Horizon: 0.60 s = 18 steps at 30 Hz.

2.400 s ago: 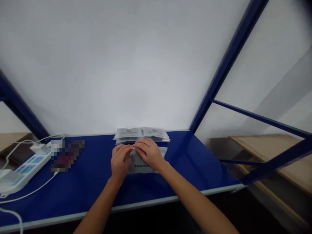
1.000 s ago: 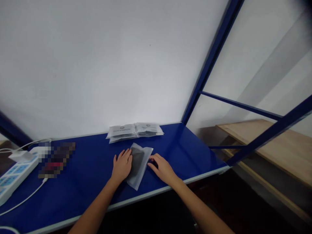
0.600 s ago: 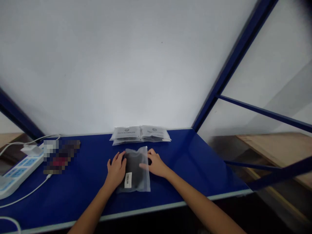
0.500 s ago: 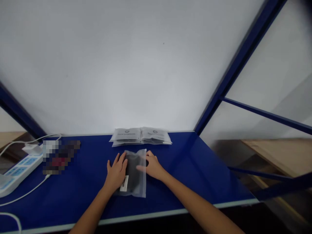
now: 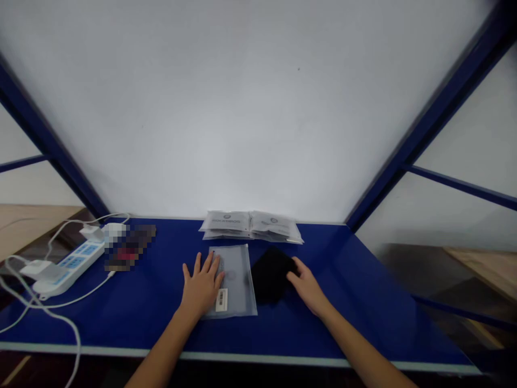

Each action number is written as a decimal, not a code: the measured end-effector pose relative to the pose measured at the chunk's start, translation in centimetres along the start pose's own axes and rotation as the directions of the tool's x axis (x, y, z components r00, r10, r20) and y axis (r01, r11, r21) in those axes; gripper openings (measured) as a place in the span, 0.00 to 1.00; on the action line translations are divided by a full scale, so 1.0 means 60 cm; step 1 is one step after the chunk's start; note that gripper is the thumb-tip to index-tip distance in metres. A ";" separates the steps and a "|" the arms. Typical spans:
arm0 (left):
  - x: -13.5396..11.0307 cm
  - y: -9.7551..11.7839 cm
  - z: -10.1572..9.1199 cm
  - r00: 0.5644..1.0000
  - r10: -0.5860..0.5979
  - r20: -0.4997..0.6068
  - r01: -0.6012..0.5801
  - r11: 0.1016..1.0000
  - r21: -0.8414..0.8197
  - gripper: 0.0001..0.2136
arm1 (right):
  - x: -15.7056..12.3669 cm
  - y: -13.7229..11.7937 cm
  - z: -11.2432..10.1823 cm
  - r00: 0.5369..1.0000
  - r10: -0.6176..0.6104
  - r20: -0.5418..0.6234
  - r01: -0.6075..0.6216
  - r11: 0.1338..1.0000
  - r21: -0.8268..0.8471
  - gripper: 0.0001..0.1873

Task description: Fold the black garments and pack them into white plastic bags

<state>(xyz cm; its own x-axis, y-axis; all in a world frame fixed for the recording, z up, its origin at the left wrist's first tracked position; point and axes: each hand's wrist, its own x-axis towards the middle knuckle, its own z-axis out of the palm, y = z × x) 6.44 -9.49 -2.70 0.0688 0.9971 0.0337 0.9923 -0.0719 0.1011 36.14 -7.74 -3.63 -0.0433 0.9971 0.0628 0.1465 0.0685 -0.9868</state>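
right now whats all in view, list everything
table top: 1, blue, under everything below
wall: 1, white, behind the table
metal frame: 1, dark blue, along both sides of the wall
wood board: 1, pale brown, beyond the table on the right
packets: several, white-grey, stacked at the table's far edge
plastic bag: 1, clear, lying flat mid-table
barcode label: 1, white, on the bag
black item: 1, black, right of the bag
power strip: 1, white, table's left end
cable: 1 or more, white, by the power strip
blurred object: 1, too blurred to tell, right of the power strip
left hand: 1, open, flat on the bag
right hand: 1, open, touching the black item
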 end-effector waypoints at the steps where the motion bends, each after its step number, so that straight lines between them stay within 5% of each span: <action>1: -0.005 -0.022 -0.003 1.000 -0.013 -0.008 0.013 1.000 0.002 0.24 | -0.005 0.001 -0.007 0.999 0.006 -0.043 -0.006 1.000 0.001 0.05; 8: -0.022 -0.207 -0.040 0.986 -0.119 -0.118 0.120 0.993 0.002 0.23 | -0.009 0.014 0.021 0.974 -0.052 -0.219 0.029 0.994 -0.106 0.11; 10: -0.019 -0.209 -0.043 0.989 -0.091 -0.116 0.083 0.994 -0.072 0.25 | -0.002 0.021 0.041 0.954 -0.069 -0.290 0.040 0.994 -0.104 0.13; 14: -0.009 -0.156 -0.025 0.999 -0.037 -0.012 0.032 0.958 -0.286 0.25 | 0.003 0.024 0.081 0.897 -0.101 -0.431 0.059 0.992 -0.109 0.17; 18: 0.018 -0.144 -0.014 0.999 -0.025 0.031 0.033 0.964 -0.265 0.28 | -0.002 -0.003 0.112 0.876 -0.143 -0.461 0.072 0.983 -0.168 0.20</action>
<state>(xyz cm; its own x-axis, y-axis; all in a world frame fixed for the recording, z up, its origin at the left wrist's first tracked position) -2.12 -7.80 -2.67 0.0469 0.9989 0.0003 0.9312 -0.0438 0.3619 29.47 -8.12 -4.46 0.3967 0.8790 0.2645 0.3069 0.1446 -0.9407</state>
